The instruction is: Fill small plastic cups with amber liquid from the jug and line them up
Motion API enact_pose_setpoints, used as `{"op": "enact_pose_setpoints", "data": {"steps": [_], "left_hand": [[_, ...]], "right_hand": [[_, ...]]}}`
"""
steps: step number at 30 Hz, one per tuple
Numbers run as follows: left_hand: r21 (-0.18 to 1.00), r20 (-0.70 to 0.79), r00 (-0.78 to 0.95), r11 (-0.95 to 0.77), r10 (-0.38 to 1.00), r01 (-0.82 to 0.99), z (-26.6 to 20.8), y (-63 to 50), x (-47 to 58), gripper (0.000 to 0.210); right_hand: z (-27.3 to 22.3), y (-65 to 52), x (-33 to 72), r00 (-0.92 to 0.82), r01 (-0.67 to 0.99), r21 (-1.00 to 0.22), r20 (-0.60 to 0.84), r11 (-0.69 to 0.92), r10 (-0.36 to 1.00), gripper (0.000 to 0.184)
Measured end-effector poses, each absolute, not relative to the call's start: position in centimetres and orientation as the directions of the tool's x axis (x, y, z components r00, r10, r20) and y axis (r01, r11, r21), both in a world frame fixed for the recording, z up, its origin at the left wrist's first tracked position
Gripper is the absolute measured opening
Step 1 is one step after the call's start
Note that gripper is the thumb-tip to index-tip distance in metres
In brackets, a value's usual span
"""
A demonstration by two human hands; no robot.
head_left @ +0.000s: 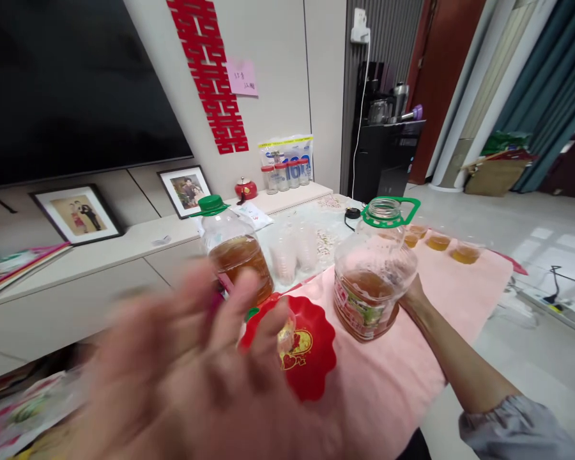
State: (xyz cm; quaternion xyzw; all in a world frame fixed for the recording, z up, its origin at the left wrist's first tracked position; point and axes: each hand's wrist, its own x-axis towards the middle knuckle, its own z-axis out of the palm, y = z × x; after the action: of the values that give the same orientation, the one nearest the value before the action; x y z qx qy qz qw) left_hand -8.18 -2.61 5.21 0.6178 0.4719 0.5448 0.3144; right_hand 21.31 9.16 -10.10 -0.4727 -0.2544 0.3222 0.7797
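One uncapped bottle (376,278), our right hand (413,292) at its side

Red 囍 characters (211,69) run down the wall (278,45); blue digits (294,155) starting with 1 mark the bag (275,147); the bottle's label (364,312) we cannot read. Our blurred left hand (196,383) splays wide before the red plate (319,338). The bottle stands on pink cloth (374,383); we cannot tell how far our right hand closes.

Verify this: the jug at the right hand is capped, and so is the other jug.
Wrong on one point: the head view shows the jug at the right hand uncapped, its mouth open. The other jug is indeed capped, with a green cap.
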Motion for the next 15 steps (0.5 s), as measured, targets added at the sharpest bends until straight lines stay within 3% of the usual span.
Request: {"op": "enact_pose_setpoints", "data": {"steps": [2, 4, 7, 11, 15], "left_hand": [[0.881, 0.466, -0.142, -0.442, 0.873, 0.17, 4.0, -2.2, -5.6, 0.081], [0.906, 0.422, -0.187, -0.406, 0.887, 0.123, 2.0, -1.7, -2.5, 0.093], [0.967, 0.238, -0.122, -0.224, 0.964, 0.117, -1.6, -0.6, 1.8, 0.103], [0.948, 0.282, -0.181, -0.246, 0.942, 0.201, -5.3, 0.9, 4.5, 0.118], [0.951, 0.167, -0.027, -0.153, 0.986, 0.268, -5.8, 1.2, 4.2, 0.126]], "right_hand": [[-10.2, 9.1, 21.4, 0.648, -0.273, -0.902, 0.084, 0.335, 0.757, 0.035], [-10.2, 9.0, 21.6, 0.623, -0.283, -0.903, 0.083, 0.323, 0.778, 0.035], [-10.0, 8.9, 21.7, 0.563, -0.3, -0.904, 0.09, 0.305, 0.822, 0.035], [-9.6, 8.3, 21.9, 0.458, -0.329, -0.904, 0.1, 0.273, 0.883, 0.037], [-9.0, 6.6, 22.1, 0.39, -0.34, -0.911, 0.089, 0.233, 0.917, 0.042]]}}
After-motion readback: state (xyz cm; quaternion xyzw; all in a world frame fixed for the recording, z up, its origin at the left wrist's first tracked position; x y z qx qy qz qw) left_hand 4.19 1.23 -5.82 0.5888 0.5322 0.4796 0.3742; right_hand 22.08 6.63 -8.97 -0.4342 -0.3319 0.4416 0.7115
